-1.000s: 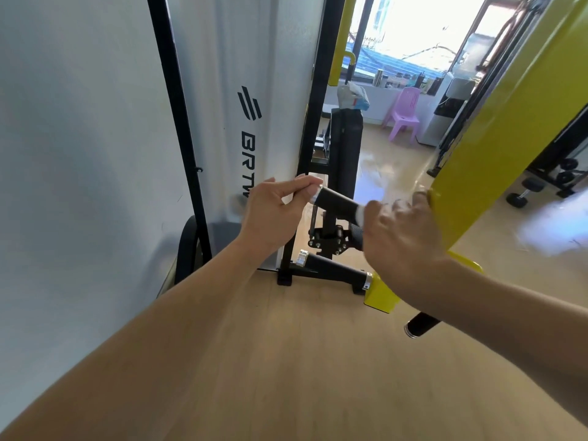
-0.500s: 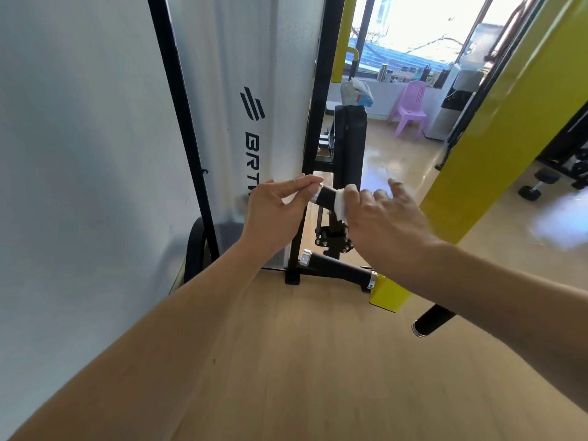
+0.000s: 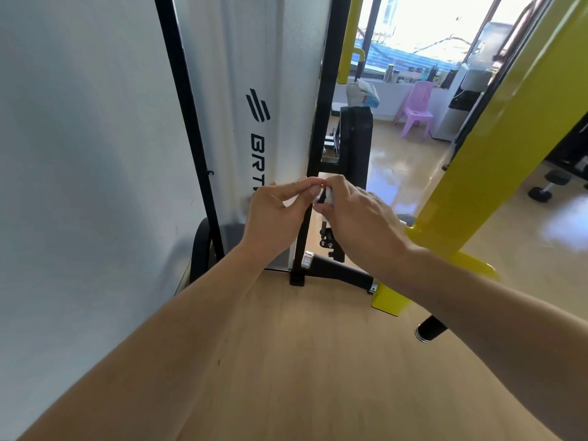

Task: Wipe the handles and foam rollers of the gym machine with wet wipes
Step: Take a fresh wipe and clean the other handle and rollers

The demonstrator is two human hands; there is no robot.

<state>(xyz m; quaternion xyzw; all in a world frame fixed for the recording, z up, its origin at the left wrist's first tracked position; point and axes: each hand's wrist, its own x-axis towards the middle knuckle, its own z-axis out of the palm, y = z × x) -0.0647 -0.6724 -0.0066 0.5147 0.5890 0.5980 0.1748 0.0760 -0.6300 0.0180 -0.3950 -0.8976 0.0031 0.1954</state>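
A black machine handle [image 3: 323, 196] sticks out toward me at mid-frame; only a sliver of it shows between my hands. My left hand [image 3: 276, 218] pinches its silver end cap with thumb and fingertips. My right hand [image 3: 356, 214] is wrapped round the grip with a white wet wipe [image 3: 331, 198] pressed under the fingers. A second black handle [image 3: 429, 331] with a silver cap pokes out below my right forearm. A pack of wipes [image 3: 362, 92] sits on top of the black pad [image 3: 356, 144] further back.
A white shroud with black frame bars [image 3: 187, 122] rises at my left. A yellow frame beam [image 3: 496, 144] slants across the right, its foot [image 3: 389, 300] on the wooden floor. Dumbbells [image 3: 547, 186], a pink chair [image 3: 416, 106] and a water dispenser stand beyond.
My right hand slid with the wipe along the handle toward its end, and now meets my left hand. The left hand stays pinching the end cap.
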